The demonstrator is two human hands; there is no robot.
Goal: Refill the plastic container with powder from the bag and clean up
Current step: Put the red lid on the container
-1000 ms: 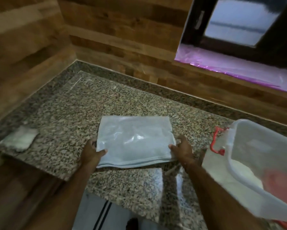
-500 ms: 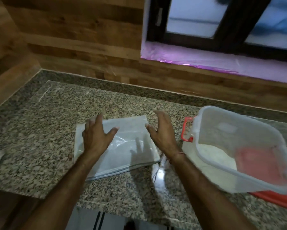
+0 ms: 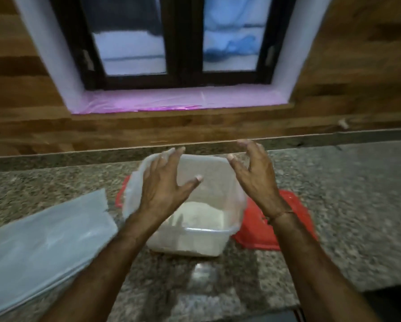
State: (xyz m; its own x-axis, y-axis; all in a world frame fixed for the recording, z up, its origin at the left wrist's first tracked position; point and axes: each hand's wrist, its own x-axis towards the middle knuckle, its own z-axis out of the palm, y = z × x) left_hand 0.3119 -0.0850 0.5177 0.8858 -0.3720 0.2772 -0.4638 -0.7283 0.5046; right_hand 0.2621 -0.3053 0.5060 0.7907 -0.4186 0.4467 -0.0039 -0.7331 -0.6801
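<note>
Centre frame, the translucent rectangular plastic container [image 3: 195,233] sits on the speckled granite counter [image 3: 334,205], white powder [image 3: 202,211] low in its bottom. No readable label on it. Left hand [image 3: 164,189] hovers over its left rim, fingers spread, gripping nothing; right hand [image 3: 255,177] hovers by the right rim, fingers curled apart, empty too. A flat red plastic lid [image 3: 287,219] lies under and right of it. Lower left, the flattened clear plastic bag [image 3: 44,242] rests on the counter, no print legible.

One plastic container [image 3: 190,238], one red lid [image 3: 287,228], one flattened bag [image 3: 44,242], two hands: left hand [image 3: 164,189], right hand [image 3: 255,175]; one window [image 3: 174,40].
</note>
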